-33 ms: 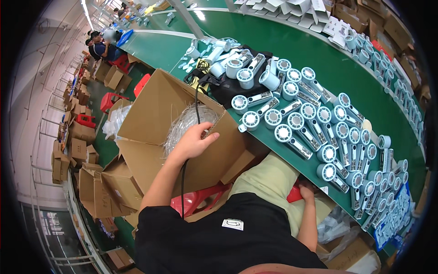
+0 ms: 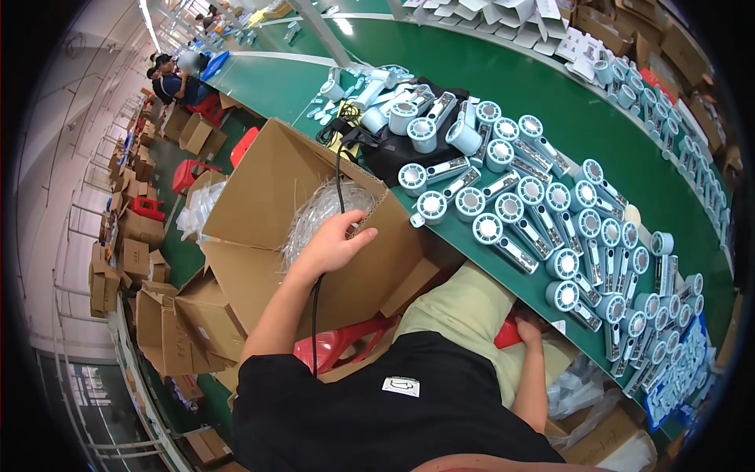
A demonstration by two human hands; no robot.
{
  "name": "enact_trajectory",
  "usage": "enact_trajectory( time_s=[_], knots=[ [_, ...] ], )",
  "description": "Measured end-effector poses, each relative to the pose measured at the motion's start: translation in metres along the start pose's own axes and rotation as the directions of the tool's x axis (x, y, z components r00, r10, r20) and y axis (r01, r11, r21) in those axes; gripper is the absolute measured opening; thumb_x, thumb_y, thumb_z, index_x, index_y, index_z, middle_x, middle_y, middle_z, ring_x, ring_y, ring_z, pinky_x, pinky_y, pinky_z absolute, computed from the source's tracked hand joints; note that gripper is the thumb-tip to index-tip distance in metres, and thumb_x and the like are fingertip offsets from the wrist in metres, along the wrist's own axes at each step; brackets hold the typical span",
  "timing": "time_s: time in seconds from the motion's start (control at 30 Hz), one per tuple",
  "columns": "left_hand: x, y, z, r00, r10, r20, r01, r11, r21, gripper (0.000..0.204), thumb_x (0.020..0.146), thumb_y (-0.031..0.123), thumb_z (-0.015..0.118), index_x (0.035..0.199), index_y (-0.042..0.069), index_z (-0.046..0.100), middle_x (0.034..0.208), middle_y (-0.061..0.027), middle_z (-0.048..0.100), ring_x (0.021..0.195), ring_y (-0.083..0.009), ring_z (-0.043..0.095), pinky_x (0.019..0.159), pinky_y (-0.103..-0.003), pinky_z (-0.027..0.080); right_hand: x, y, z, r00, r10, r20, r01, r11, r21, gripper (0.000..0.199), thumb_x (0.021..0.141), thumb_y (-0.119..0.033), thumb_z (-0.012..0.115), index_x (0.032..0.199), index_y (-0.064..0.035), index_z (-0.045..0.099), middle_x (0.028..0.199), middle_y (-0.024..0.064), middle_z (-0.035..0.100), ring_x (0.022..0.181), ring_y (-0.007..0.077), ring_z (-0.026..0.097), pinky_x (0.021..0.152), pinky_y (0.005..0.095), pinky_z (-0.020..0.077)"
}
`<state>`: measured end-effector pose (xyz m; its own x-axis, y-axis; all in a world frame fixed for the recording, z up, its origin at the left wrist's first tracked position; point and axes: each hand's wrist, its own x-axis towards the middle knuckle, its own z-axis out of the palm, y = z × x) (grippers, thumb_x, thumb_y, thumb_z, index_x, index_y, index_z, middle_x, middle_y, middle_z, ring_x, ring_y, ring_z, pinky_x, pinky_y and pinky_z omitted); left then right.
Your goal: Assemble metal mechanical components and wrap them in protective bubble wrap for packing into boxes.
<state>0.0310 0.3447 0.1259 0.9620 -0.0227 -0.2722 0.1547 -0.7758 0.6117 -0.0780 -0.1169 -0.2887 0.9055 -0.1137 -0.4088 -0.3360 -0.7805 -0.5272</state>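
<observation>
My left hand (image 2: 336, 242) is at the rim of a large open cardboard box (image 2: 267, 189), with the corrugated edge between its thumb and fingers. Inside the box lies a heap of clear plastic strands or film (image 2: 326, 212). A black cable (image 2: 316, 322) hangs from the table and runs behind my left wrist. My right hand (image 2: 529, 326) is low beside my thigh under the table edge, next to a red plastic piece (image 2: 507, 335). Its fingers are mostly hidden. Neither hand touches the pale blue handheld fans (image 2: 510, 208) that lie in rows, their handles showing exposed circuitry.
The green table (image 2: 464, 236) curves along my right. A black cloth (image 2: 393, 157) and loose blue parts lie at its far end. A blue tray (image 2: 680, 370) of small parts stands at right. Red stools (image 2: 189, 175), cardboard boxes (image 2: 206, 311) and seated people (image 2: 179, 82) are at left.
</observation>
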Motion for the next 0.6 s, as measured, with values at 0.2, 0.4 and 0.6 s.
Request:
enact_trajectory(
  time_s=[0.2, 0.4, 0.6],
  knots=[
    [-0.002, -0.002, 0.006, 0.998, 0.057, -0.037, -0.058, 0.998, -0.005, 0.03, 0.09, 0.026, 0.061, 0.1, -0.002, 0.059, 0.084, -0.0081, 0.061, 0.071, -0.0165, 0.051, 0.067, -0.029, 0.043, 0.011, 0.01, 0.002, 0.984, 0.054, 0.172, -0.062, 0.997, 0.041, 0.057, 0.089, -0.029, 0.056, 0.142, -0.0084, 0.049, 0.148, 0.015, 0.047, 0.133, 0.0386, 0.045, 0.113, 0.0416, 0.0329],
    [-0.005, 0.002, 0.013, 0.99, 0.051, -0.13, -0.067, 0.99, -0.121, 0.038, 0.092, 0.027, 0.061, 0.114, -0.004, 0.062, 0.093, -0.0115, 0.066, 0.073, -0.0179, 0.057, 0.068, -0.029, 0.047, 0.013, 0.012, 0.007, 0.995, 0.014, 0.099, -0.016, 1.0, 0.022, 0.055, 0.09, -0.029, 0.054, 0.141, -0.0078, 0.05, 0.147, 0.0161, 0.048, 0.131, 0.0391, 0.046, 0.112, 0.0424, 0.0337],
    [-0.004, 0.005, 0.014, 0.991, 0.011, -0.131, -0.033, 0.985, -0.17, 0.037, 0.095, 0.026, 0.059, 0.116, -0.004, 0.062, 0.096, -0.0105, 0.066, 0.074, -0.0151, 0.056, 0.068, -0.027, 0.046, 0.02, 0.007, 0.013, 0.999, -0.028, 0.019, 0.028, 1.0, -0.01, 0.054, 0.091, -0.03, 0.051, 0.14, -0.0071, 0.05, 0.145, 0.0173, 0.05, 0.13, 0.0396, 0.047, 0.111, 0.0434, 0.0346]
  ],
)
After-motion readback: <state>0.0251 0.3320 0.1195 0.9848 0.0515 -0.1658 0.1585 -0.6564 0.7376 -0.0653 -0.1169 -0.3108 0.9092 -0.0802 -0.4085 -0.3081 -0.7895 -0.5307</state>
